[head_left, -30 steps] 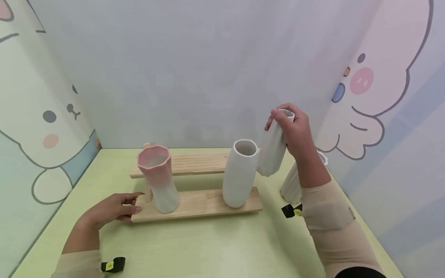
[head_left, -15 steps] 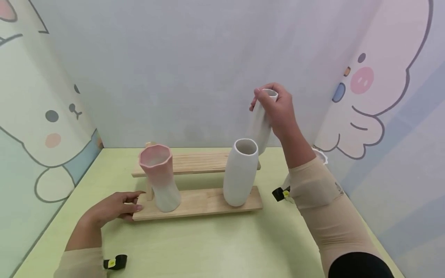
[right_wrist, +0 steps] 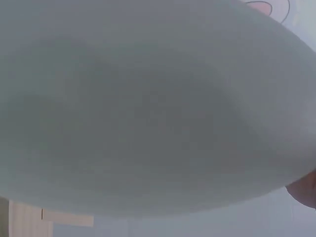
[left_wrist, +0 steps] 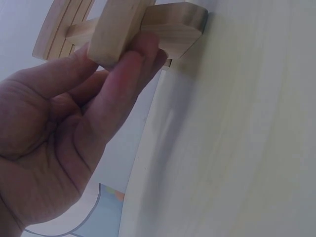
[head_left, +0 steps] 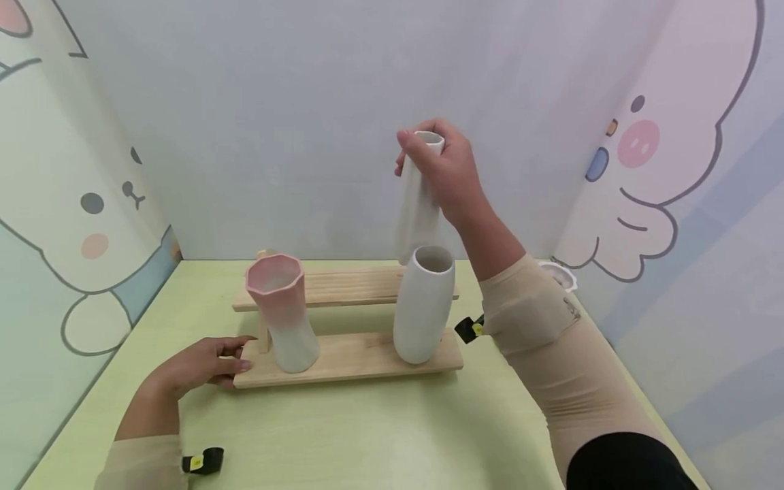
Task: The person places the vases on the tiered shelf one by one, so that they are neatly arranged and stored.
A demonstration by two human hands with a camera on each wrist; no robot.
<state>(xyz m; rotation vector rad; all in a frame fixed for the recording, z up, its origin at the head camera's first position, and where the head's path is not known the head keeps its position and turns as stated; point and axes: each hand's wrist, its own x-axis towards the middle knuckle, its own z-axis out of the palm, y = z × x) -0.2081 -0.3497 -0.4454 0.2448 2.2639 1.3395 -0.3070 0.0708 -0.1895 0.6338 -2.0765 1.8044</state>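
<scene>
A two-tier wooden rack (head_left: 355, 355) stands on the table. My left hand (head_left: 199, 367) grips the left end of its lower shelf; in the left wrist view the thumb and fingers pinch the board (left_wrist: 116, 34). On that shelf stand a pink-and-white vase (head_left: 288, 313) at the left and a smooth white vase (head_left: 424, 306) at the right. My right hand (head_left: 450, 167) holds a slim white vase (head_left: 419, 204) near its rim, above the upper shelf (head_left: 352, 286). Its lower end is just behind the standing white vase. That held vase, blurred, fills most of the right wrist view (right_wrist: 148, 123).
Another white vase (head_left: 559, 275), mostly hidden behind my right forearm, stands at the table's right side. A wall with cartoon animals surrounds the pale green table (head_left: 343, 435).
My right hand has carried the slim white vase left and upward, from right of the rack to over its upper shelf. The left hand keeps its grip on the rack.
</scene>
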